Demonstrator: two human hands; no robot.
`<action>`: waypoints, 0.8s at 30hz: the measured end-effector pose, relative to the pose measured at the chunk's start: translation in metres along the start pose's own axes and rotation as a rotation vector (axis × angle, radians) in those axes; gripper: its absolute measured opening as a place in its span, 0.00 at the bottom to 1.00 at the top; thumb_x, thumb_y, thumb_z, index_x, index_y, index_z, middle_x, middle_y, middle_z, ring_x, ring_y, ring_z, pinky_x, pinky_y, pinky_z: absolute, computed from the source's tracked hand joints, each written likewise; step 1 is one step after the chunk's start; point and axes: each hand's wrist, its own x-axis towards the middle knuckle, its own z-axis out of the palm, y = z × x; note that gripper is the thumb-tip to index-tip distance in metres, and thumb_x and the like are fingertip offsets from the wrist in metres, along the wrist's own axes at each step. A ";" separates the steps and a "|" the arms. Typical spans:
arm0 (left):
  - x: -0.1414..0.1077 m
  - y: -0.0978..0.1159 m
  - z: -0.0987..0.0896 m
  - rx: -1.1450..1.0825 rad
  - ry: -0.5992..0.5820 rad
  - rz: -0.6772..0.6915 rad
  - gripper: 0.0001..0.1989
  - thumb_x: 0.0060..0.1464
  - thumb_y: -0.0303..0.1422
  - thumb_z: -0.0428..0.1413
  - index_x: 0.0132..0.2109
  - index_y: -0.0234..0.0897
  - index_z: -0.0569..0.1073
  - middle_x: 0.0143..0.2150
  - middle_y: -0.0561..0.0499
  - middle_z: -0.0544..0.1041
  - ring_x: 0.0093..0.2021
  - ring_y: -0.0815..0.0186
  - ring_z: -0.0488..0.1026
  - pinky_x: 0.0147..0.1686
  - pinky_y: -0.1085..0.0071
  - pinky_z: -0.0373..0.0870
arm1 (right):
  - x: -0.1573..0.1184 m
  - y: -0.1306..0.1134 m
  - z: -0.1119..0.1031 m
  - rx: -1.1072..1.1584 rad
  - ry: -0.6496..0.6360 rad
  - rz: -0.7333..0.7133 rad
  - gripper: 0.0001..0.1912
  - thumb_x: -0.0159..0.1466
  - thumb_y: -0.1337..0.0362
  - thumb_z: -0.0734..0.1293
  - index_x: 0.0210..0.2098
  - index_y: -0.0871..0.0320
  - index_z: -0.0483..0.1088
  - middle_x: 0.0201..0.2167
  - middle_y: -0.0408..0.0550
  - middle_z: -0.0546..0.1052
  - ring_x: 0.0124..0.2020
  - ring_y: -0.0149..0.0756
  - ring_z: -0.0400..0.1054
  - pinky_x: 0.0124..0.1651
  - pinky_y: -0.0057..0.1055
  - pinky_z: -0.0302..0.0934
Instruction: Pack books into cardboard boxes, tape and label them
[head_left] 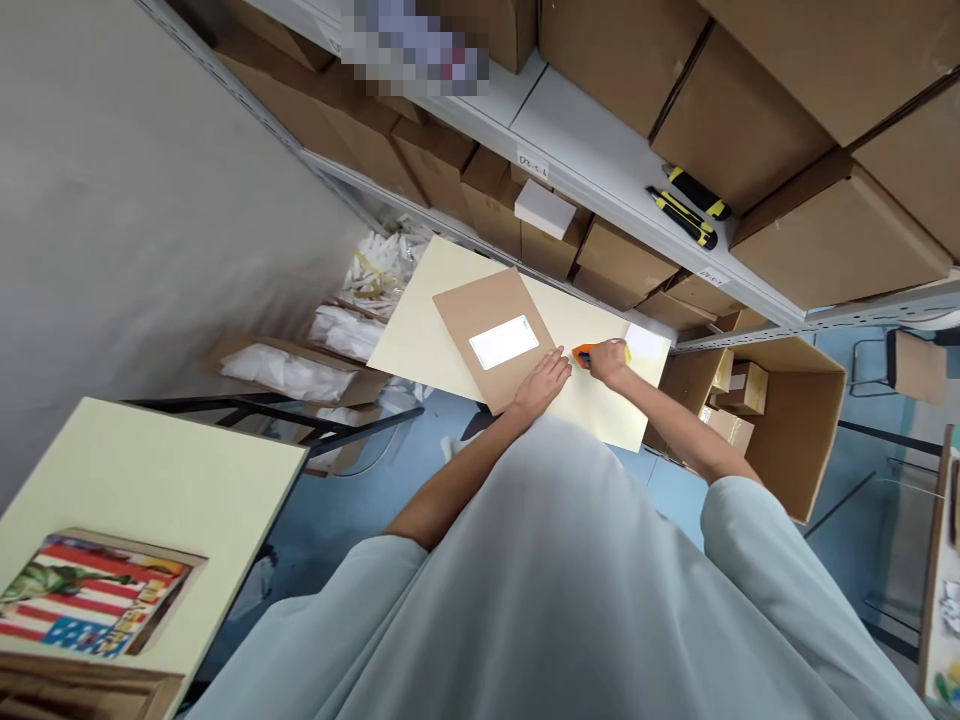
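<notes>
Pale yellow and rectangular, the bench (600,412) stands in front of you, its top at an angle to your body. Nearest on it, your left hand (546,382) is released: it lies with fingers extended, pressed on the right-hand edge of the flat brown cardboard piece (465,325). Your right hand (609,362) is clenched around an orange handheld tool with dark parts (583,355), just beside the left fingertips. Whether the tool touches the bench top, you cannot tell from this view.

The cardboard piece lies flat on the middle of the bench, bearing a white rectangular label (504,342). Near the right end of the bench lies a pale sheet (646,342).

To your left, a second pale yellow bench (187,480) carries a flat item printed with red and white stripes and white stars on blue (90,595).

To your right, beside the bench, stands a large open brown carton (799,430) with smaller boxes (742,388) inside. Beyond the bench's left end are white plastic-wrapped goods (289,372).

Farther on, a grey metal shelf (592,130) holds brown cardboard boxes (750,100) and two black-and-yellow utility knives (690,208), side by side. A small white box (544,208) shows below that shelf level. Grey wall (150,200) closes the left side.
</notes>
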 end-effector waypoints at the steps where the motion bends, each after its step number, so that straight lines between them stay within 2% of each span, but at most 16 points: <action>1: -0.001 0.000 0.000 -0.005 0.000 0.004 0.27 0.75 0.19 0.41 0.69 0.28 0.78 0.74 0.28 0.78 0.87 0.48 0.58 0.88 0.45 0.57 | 0.004 -0.006 -0.003 0.012 0.021 0.013 0.21 0.77 0.73 0.64 0.64 0.66 0.81 0.62 0.75 0.85 0.64 0.56 0.82 0.63 0.47 0.68; 3: -0.006 -0.001 -0.002 -0.015 -0.008 0.016 0.26 0.74 0.18 0.42 0.67 0.27 0.79 0.73 0.28 0.79 0.87 0.49 0.60 0.88 0.47 0.57 | 0.011 -0.007 -0.014 0.042 0.053 0.052 0.21 0.78 0.72 0.62 0.65 0.69 0.80 0.61 0.79 0.84 0.64 0.59 0.82 0.61 0.49 0.69; 6: -0.013 -0.004 -0.007 -0.061 -0.016 0.046 0.22 0.73 0.21 0.48 0.65 0.27 0.79 0.71 0.28 0.80 0.85 0.45 0.63 0.87 0.44 0.60 | 0.012 0.015 -0.040 0.094 0.094 0.087 0.23 0.83 0.57 0.61 0.64 0.66 0.80 0.62 0.77 0.84 0.63 0.60 0.83 0.59 0.45 0.72; 7: -0.013 -0.004 -0.012 -0.091 0.010 0.046 0.20 0.73 0.24 0.52 0.66 0.27 0.78 0.71 0.28 0.80 0.84 0.43 0.66 0.85 0.43 0.64 | 0.009 0.025 -0.049 0.128 0.118 0.084 0.26 0.84 0.51 0.61 0.63 0.65 0.80 0.62 0.75 0.85 0.63 0.59 0.83 0.59 0.43 0.72; 9: -0.004 -0.002 -0.027 -0.149 0.142 0.018 0.24 0.73 0.32 0.58 0.71 0.29 0.75 0.72 0.28 0.79 0.81 0.41 0.71 0.80 0.41 0.71 | -0.003 0.042 -0.070 0.239 0.197 0.059 0.32 0.84 0.44 0.58 0.61 0.63 0.80 0.62 0.71 0.85 0.64 0.60 0.82 0.60 0.41 0.73; 12: 0.032 0.002 -0.071 -0.163 0.438 0.006 0.31 0.73 0.35 0.59 0.77 0.34 0.69 0.77 0.30 0.74 0.81 0.43 0.70 0.78 0.41 0.73 | -0.021 0.055 -0.102 0.456 0.395 -0.024 0.29 0.82 0.47 0.59 0.67 0.64 0.73 0.61 0.70 0.85 0.62 0.63 0.83 0.60 0.45 0.75; 15: 0.089 0.005 -0.136 -0.099 0.602 0.095 0.34 0.72 0.32 0.56 0.81 0.36 0.64 0.81 0.33 0.70 0.84 0.46 0.64 0.82 0.42 0.66 | -0.027 0.059 -0.146 0.562 0.645 -0.187 0.30 0.78 0.57 0.60 0.73 0.68 0.63 0.64 0.73 0.82 0.60 0.64 0.81 0.61 0.52 0.75; 18: 0.146 0.006 -0.198 -0.046 0.601 0.108 0.39 0.68 0.28 0.55 0.83 0.32 0.61 0.84 0.32 0.67 0.85 0.46 0.62 0.84 0.44 0.63 | -0.019 0.064 -0.201 0.535 0.810 -0.280 0.29 0.77 0.63 0.58 0.73 0.72 0.60 0.65 0.77 0.81 0.64 0.66 0.78 0.66 0.53 0.72; 20: 0.174 0.007 -0.227 -0.011 0.562 0.081 0.41 0.65 0.27 0.54 0.83 0.26 0.60 0.85 0.30 0.64 0.86 0.45 0.61 0.84 0.45 0.62 | -0.009 0.068 -0.236 0.479 0.815 -0.236 0.28 0.78 0.65 0.56 0.73 0.74 0.60 0.65 0.78 0.80 0.66 0.66 0.77 0.70 0.52 0.68; 22: 0.188 0.010 -0.241 0.022 0.549 0.064 0.41 0.65 0.26 0.53 0.83 0.23 0.59 0.85 0.29 0.64 0.86 0.45 0.59 0.85 0.45 0.61 | 0.003 0.071 -0.261 0.412 0.761 -0.166 0.28 0.78 0.66 0.57 0.73 0.75 0.62 0.66 0.79 0.80 0.70 0.65 0.74 0.74 0.51 0.64; 24: 0.189 0.014 -0.243 0.041 0.569 0.074 0.40 0.66 0.26 0.52 0.83 0.25 0.59 0.85 0.31 0.64 0.87 0.45 0.59 0.85 0.45 0.61 | 0.017 0.071 -0.276 0.369 0.710 -0.120 0.27 0.77 0.68 0.59 0.71 0.75 0.66 0.68 0.77 0.80 0.74 0.62 0.72 0.79 0.51 0.60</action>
